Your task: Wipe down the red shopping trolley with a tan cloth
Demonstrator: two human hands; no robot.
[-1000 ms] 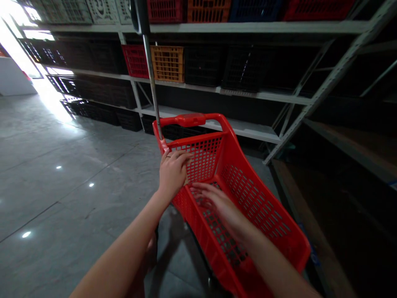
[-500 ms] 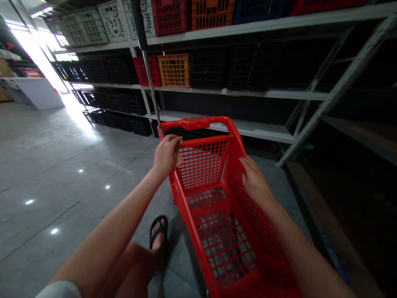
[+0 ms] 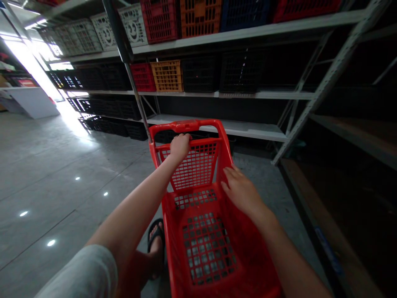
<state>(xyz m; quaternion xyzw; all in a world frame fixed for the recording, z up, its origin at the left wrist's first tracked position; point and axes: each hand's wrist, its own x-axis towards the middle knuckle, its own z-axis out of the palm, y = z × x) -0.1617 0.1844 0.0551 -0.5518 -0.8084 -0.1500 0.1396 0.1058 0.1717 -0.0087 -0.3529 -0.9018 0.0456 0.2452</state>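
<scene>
A red plastic shopping cart (image 3: 168,248) with grid walls and a grid floor stands right in front of me, its basket bare inside. My left hand (image 3: 180,147) reaches across to the cart's far end, with its fingers curled over the top bar of the red grid flap (image 3: 198,165), below the handle (image 3: 185,124). At the right side wall, my right hand (image 3: 240,186) lies with fingers extended just inside the rim, seemingly touching it. A metal pole (image 3: 138,97) with a dark upper sleeve rises from the cart's far left corner.
Metal shelving (image 3: 266,96) spans the background, bearing a yellow crate (image 3: 167,75), a red crate (image 3: 142,77) and several black, white and blue ones. A slotted upright (image 3: 310,103) stands at right. My sandalled foot (image 3: 156,238) is left of the cart on the grey floor (image 3: 93,165).
My left hand has moved from the left rim onto the flap's top bar; the small tan piece seen by it is no longer visible. My right hand has shifted slightly along the right wall.
</scene>
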